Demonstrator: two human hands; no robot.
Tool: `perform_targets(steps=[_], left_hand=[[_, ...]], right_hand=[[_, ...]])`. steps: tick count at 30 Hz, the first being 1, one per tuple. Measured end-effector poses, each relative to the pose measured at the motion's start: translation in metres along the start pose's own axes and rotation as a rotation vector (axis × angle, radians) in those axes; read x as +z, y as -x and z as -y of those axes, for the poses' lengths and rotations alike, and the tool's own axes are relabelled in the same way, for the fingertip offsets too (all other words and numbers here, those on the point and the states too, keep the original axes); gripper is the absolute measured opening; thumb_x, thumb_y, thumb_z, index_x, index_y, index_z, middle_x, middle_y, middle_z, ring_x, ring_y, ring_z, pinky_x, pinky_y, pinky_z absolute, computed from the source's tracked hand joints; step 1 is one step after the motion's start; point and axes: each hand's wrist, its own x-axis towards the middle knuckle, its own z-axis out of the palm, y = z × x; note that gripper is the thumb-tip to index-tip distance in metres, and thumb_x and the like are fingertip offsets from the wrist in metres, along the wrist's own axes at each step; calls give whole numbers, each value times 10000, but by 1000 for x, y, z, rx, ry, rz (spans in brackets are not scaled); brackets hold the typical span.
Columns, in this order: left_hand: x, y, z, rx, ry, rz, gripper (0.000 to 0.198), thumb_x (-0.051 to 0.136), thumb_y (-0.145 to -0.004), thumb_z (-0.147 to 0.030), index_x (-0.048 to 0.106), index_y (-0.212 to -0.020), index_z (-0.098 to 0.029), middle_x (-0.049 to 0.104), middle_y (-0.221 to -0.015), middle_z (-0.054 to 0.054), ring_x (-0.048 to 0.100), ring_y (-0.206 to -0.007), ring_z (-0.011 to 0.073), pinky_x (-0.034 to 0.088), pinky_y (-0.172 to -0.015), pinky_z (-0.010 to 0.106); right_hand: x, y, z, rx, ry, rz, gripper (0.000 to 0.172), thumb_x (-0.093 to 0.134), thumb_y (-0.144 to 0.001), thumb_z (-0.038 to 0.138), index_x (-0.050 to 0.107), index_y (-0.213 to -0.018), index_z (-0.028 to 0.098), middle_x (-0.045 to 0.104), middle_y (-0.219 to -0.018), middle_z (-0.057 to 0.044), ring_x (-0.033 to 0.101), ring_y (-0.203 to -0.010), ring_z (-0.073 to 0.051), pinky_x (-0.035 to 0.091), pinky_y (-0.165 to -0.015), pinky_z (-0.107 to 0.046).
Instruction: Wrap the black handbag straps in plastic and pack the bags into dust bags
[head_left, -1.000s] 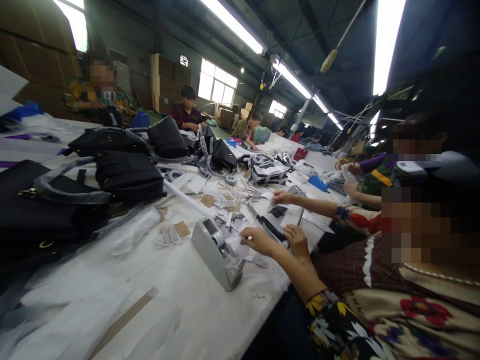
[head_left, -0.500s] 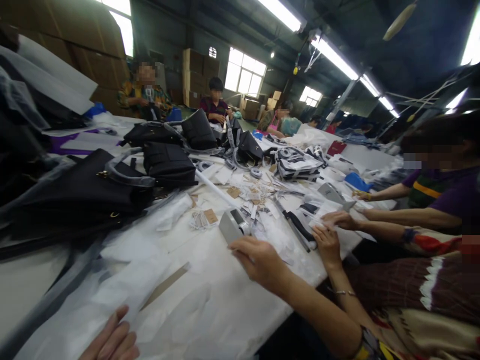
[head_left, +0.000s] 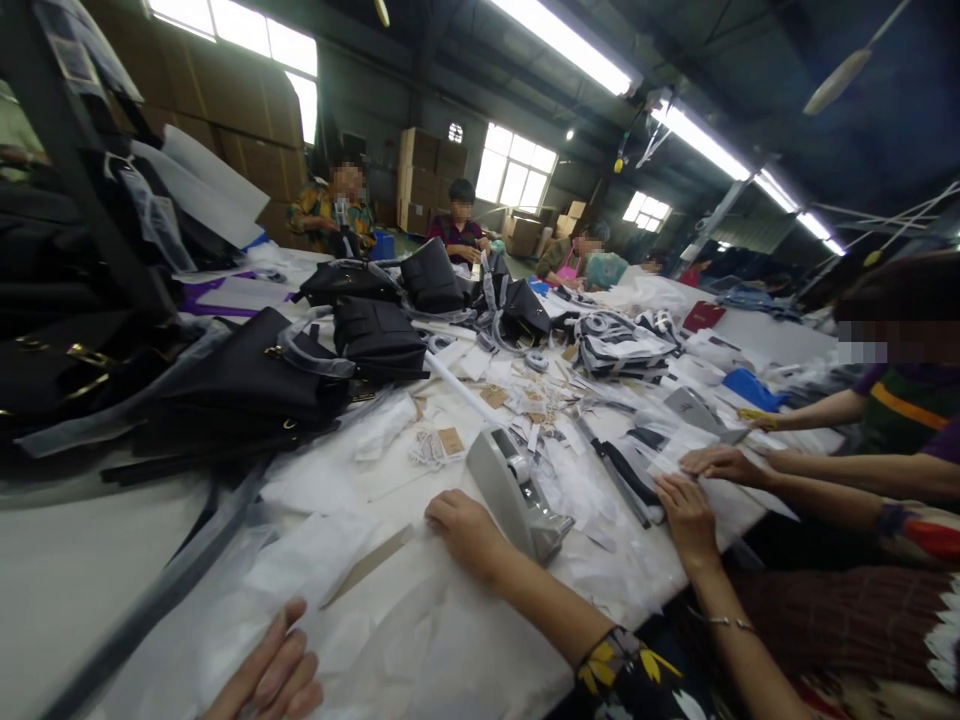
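Note:
My left hand (head_left: 274,670), at the bottom, has its fingers curled beside thin white wrapping material (head_left: 304,560). Whether it grips that material is hidden. My right hand (head_left: 465,530), below a black floral sleeve, is palm down with its fingers together and bent; anything under the fingertips is out of sight. Just beyond its wrist stands a grey tape dispenser (head_left: 510,490). A flat beige-grey strip (head_left: 367,565) lies between my hands. Farther left are black handbags (head_left: 240,385) with wrapped handles.
At right, a co-worker's hands (head_left: 690,500) rest near a black strap (head_left: 630,475). Small brown tags (head_left: 450,440) and paper scraps litter the table (head_left: 97,560). A dark post (head_left: 97,170) rises at left. Several people sit across the table; stacked cartons (head_left: 427,170) stand behind.
The view has swung left, so most things sit farther right. My right hand has moved left, away from the tape dispenser's front, and the dispenser now shows more fully. My left hand stays curled.

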Motion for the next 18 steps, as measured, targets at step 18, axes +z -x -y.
perform_targets(steps=[18], left_hand=[[24, 22, 21, -10, 43, 58, 100, 674, -848, -173, 631, -930, -211, 401, -482, -109, 367, -317, 31, 423, -424, 187]], right_hand=[[-19, 41, 35, 120, 149, 55, 419, 492, -958, 120, 547, -1355, 242, 687, -1038, -85, 654, -945, -230, 491, -795, -314]])
